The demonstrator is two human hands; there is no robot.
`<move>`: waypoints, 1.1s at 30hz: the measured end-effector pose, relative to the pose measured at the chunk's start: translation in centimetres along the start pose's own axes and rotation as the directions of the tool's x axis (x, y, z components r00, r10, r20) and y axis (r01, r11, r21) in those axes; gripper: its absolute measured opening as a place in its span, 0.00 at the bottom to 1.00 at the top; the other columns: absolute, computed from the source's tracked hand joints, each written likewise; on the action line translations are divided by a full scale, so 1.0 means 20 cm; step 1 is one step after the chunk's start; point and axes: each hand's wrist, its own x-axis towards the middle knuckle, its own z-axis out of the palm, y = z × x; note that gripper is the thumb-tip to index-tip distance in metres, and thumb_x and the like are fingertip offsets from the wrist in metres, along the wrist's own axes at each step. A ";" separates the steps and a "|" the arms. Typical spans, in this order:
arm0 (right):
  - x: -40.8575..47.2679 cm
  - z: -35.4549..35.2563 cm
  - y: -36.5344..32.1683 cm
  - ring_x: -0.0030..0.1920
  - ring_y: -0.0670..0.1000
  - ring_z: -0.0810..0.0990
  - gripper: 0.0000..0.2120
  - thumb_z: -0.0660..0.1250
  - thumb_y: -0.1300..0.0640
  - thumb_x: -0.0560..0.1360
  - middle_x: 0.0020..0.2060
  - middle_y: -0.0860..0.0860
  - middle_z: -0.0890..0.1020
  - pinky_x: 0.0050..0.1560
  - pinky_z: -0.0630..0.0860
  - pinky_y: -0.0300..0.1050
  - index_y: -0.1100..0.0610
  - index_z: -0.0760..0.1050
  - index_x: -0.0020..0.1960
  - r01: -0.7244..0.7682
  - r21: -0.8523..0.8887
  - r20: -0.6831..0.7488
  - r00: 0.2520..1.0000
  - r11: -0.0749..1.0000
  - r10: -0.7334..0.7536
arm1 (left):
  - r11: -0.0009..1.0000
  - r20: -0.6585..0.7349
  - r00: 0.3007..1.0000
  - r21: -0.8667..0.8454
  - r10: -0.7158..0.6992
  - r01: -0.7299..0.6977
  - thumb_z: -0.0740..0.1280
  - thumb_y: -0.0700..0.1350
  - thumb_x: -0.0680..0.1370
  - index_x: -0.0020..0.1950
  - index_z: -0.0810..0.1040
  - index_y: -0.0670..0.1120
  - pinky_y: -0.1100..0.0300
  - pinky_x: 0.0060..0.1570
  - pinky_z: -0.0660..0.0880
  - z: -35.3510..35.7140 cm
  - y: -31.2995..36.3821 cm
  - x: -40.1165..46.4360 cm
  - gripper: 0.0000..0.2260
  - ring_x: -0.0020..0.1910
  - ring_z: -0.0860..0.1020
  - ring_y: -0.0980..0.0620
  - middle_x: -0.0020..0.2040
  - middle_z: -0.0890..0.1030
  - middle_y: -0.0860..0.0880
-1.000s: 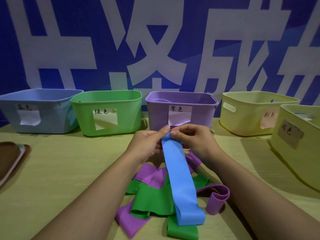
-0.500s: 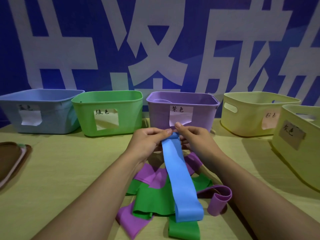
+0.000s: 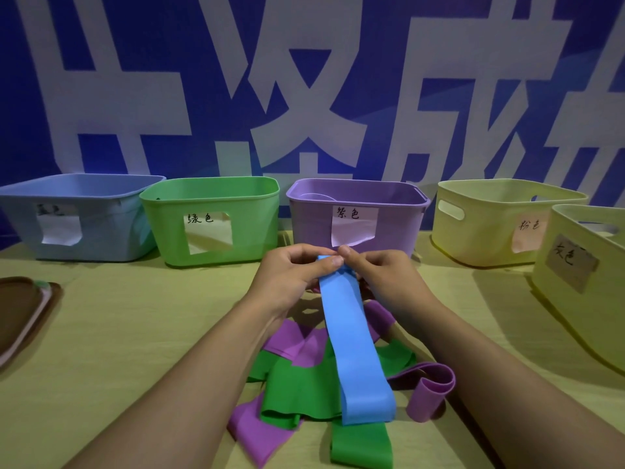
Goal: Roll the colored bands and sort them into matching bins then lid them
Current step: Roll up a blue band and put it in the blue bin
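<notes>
Both hands meet at the far end of a blue band (image 3: pixel 355 336). Left hand (image 3: pixel 294 275) pinches that end, thumb on top, fingers curled under; right hand (image 3: pixel 378 275) pinches beside it, fingertips nearly touching the left thumb.

Head view, only view: band's long axis runs from the hands back toward the person, near end lying over a heap of green bands (image 3: pixel 301 390) and purple bands (image 3: pixel 297 343) on the desk (image 3: pixel 135 316). Rolling would likely proceed down that axis, toward the body.

Blue bin (image 3: pixel 77 218) sits far left, well apart; left hand is the nearer one. Green bin (image 3: pixel 209 221) and purple bin (image 3: pixel 358 214) lie between. No lid on any bin.
</notes>
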 end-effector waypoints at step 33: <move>0.03 0.00 0.04 0.50 0.50 0.86 0.24 0.71 0.35 0.72 0.46 0.49 0.88 0.57 0.83 0.54 0.54 0.85 0.54 -0.020 0.083 0.088 0.996 0.996 0.013 | 0.992 -0.021 0.994 0.068 -0.109 0.110 0.77 0.55 0.72 0.49 0.87 0.41 0.51 0.51 0.81 0.00 -0.02 0.01 0.17 0.48 0.86 0.42 0.45 0.88 0.42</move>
